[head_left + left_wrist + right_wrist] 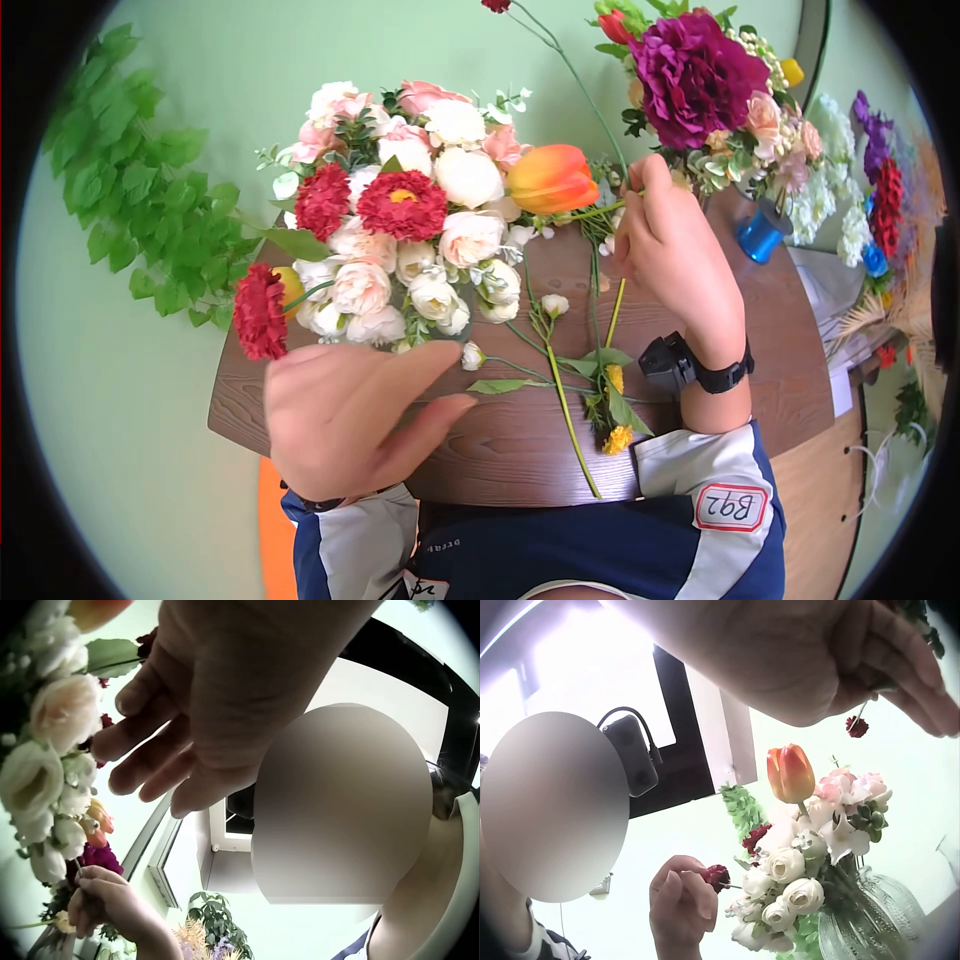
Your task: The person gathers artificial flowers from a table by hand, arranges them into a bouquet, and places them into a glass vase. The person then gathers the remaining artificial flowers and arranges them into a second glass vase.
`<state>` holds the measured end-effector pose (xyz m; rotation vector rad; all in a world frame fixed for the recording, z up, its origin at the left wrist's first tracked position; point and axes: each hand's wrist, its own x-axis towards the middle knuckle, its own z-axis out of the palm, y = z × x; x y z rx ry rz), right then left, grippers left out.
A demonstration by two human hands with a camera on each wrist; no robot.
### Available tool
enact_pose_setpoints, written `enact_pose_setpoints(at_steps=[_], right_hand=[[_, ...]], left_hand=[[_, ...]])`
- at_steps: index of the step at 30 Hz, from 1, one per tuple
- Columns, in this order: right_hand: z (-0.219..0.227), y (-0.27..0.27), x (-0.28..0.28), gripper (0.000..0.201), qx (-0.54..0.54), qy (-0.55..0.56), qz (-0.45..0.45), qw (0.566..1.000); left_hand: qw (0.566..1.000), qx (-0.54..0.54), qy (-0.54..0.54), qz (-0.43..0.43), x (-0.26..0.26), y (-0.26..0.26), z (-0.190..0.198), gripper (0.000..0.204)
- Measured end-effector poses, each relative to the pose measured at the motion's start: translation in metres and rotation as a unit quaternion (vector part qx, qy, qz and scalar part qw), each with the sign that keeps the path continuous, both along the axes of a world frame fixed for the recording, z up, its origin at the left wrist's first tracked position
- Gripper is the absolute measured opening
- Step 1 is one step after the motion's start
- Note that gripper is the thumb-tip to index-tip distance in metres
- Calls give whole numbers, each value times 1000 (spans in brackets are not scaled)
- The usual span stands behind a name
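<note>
One hand pinches: the right hand (680, 240) has its fingers curled close together on the green stem of a red flower (857, 726), whose head stands off at 11 o'clock from it in the head view. The left hand (365, 415) has thumb and forefinger apart, nothing between them; it lies at 6 o'clock of the bouquet (412, 258), and I cannot tell whether it touches the blooms. That bouquet stands in a glass vase (874, 922), with a tulip (552, 180) at 3 o'clock. Loose stems (573, 424) lie on the table (490, 450) at 7 o'clock from the right hand; a purple bouquet (705, 80) is at 12. The step looks like readying one more stem for the vase. I judge the next move calls for angling its lower end into a gap, without knocking the tulip.
</note>
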<state>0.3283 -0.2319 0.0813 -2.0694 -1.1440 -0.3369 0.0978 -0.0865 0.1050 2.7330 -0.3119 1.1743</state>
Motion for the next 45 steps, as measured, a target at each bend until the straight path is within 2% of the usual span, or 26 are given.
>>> enact_pose_setpoints(at_steps=[4,6,7,9,10,12,15,16,17,22,24,25,26,27,28,30,31,32,34,35,36,38,39,40,42,45], right_hand=[[12,-2,-20,8,98,74,49,991],[17,-3,-32,8,248,90,91,960],[12,-3,-30,11,279,88,132,947],[7,-1,-33,10,278,96,175,940],[6,0,-35,10,276,105,214,931],[3,3,-40,8,185,44,305,933],[-2,10,-47,5,153,33,348,924],[0,9,-48,7,63,-41,358,931],[1,9,-49,11,-27,-115,362,924],[-9,18,-56,13,-1,-145,398,906],[-1,13,-57,13,31,-178,405,896],[4,9,-60,13,31,-178,404,897],[9,3,-66,13,70,-63,374,923],[11,-2,-69,14,108,52,337,934],[9,-4,-68,19,159,138,356,910],[10,-7,-72,19,208,253,340,881],[8,-5,-64,17,197,220,389,873],[9,-9,-61,17,198,220,384,874],[17,-18,-59,15,138,300,358,874],[25,-24,-52,11,53,273,375,884],[26,-25,-48,11,54,275,371,886],[24,-26,-43,12,94,221,411,879],[24,-29,-43,13,141,218,367,893],[22,-27,-45,10,224,210,365,879],[20,-26,-39,8,303,191,352,865],[17,-21,-29,10,285,140,375,871]], left_hand=[[998,1,62,-16,8,-6,-5,33],[995,-81,52,-31,10,-10,-8,33],[995,-81,50,-28,12,-12,-10,33],[970,-236,45,-35,15,-18,-12,40],[970,-235,44,-32,19,-21,-15,40],[939,-343,-20,-30,24,-25,-17,48],[927,-371,-30,-48,24,-27,-17,41],[918,-388,-52,-66,24,-26,-18,36],[939,-328,-84,-69,27,-22,-22,23],[926,-377,6,-19,21,-25,-17,6],[946,-317,62,-12,22,-22,-19,10],[967,-243,73,34,25,-18,-26,7],[967,-244,73,33,27,-16,-29,7],[967,-218,134,15,29,-15,-31,7],[962,-192,194,-3,31,-15,-33,8],[965,-152,213,-8,34,-15,-38,13],[964,-142,223,-2,35,-15,-39,15],[963,-133,234,3,36,-15,-40,16],[961,-103,255,6,32,-14,-34,15],[960,-72,272,14,31,-13,-32,15],[959,-72,274,10,30,-11,-33,15],[956,-93,277,3,27,-7,-36,12],[955,-94,282,0,27,-6,-35,12],[954,-101,283,8,26,-7,-32,15],[951,-110,290,12,26,-6,-28,17],[958,-112,263,30,26,-5,-29,7]])
